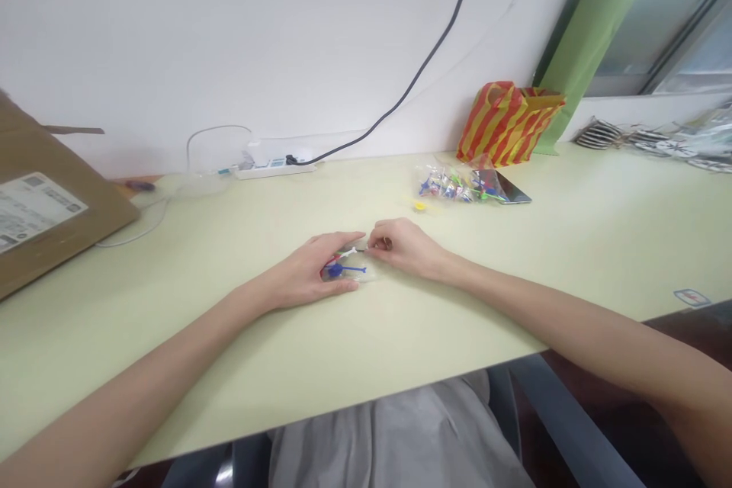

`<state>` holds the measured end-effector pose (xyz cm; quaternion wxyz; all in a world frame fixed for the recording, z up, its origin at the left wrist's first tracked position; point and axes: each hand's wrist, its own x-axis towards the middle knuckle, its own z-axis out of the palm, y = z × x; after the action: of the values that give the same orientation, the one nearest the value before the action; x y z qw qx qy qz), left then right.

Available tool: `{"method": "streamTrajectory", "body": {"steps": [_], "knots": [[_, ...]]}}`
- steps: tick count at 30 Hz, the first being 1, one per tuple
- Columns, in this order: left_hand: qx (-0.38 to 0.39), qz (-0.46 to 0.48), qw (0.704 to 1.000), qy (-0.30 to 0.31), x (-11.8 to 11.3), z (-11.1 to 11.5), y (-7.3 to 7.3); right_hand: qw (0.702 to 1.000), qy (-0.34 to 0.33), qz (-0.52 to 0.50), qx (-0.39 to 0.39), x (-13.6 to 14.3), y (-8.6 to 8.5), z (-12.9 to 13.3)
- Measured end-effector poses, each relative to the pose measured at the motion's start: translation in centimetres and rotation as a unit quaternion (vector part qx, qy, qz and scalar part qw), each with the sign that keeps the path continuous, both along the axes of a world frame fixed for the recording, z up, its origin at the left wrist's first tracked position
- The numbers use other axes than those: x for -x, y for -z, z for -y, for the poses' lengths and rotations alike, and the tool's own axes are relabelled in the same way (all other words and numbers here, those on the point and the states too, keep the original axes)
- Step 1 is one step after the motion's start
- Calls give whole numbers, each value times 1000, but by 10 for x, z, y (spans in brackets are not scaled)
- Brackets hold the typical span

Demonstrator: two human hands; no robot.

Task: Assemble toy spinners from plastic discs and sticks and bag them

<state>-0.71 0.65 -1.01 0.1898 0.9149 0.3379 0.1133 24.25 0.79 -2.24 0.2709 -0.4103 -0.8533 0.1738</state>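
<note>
In the middle of the table (320,354), a small clear plastic bag (370,272) lies with coloured plastic parts on or in it. Among them are a blue dart-like piece (346,270) and a white fork-tipped piece (348,252), with some red beside them. My left hand (306,271) curves around the bag's left end, fingers on the far side and thumb on the near side. My right hand (403,248) is pinched closed at the bag's right, by a small dark tip next to the white piece. What its fingertips grip is too small to make out.
Behind my right hand lie a yellow bit (419,207), a bag of coloured plastic parts (449,184) and a dark phone-like slab (515,189). A striped bag (503,126) stands against the wall. A power strip (274,168) sits at the back, a cardboard box (51,221) at left.
</note>
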Motion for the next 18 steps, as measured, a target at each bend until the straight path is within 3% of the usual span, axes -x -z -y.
{"method": "streamTrajectory", "body": {"steps": [7,12,14,18], "knots": [[7,18,999,26,-4,6,-6,997,-5,-68,22,2,6,0],[-7,17,999,30,-5,6,-6,999,-26,7,20,-7,-9,-2],[-21,7,999,25,-4,5,-6,998,25,44,-21,-19,-19,-8],[-54,-23,998,17,-1,1,-5,968,210,112,-80,-55,-29,-32]]}}
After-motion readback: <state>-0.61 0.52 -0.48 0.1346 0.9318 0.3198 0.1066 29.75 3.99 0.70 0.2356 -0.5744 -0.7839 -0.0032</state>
